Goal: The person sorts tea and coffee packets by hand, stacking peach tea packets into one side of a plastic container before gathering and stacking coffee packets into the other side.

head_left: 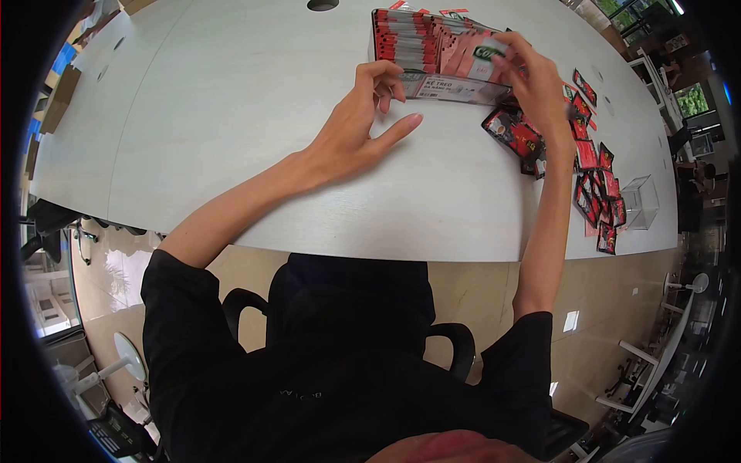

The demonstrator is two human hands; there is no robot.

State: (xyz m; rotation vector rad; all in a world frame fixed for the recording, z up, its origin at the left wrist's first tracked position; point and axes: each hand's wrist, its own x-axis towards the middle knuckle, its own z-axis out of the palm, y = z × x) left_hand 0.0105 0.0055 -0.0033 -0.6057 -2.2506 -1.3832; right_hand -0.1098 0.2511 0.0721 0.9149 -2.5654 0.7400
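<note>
A clear plastic display box (494,93) with a white printed label stands at the back of the table, packed with upright rows of red and silver sachets (405,38). My left hand (363,116) is at its front left corner, fingers loosely curled against the edge and thumb stretched apart, holding nothing. At the right end of the box, my right hand (532,81) has its fingertips and thumb closed at the edge of a pale red sachet (482,58) with a green logo, which leans among the others. Below the right wrist lie loose black and red sachets (510,133).
More black and red sachets (598,193) are scattered along the right side of the white table (231,100). A small clear box (640,202) stands near the right edge. A round cable hole (323,5) shows at the back.
</note>
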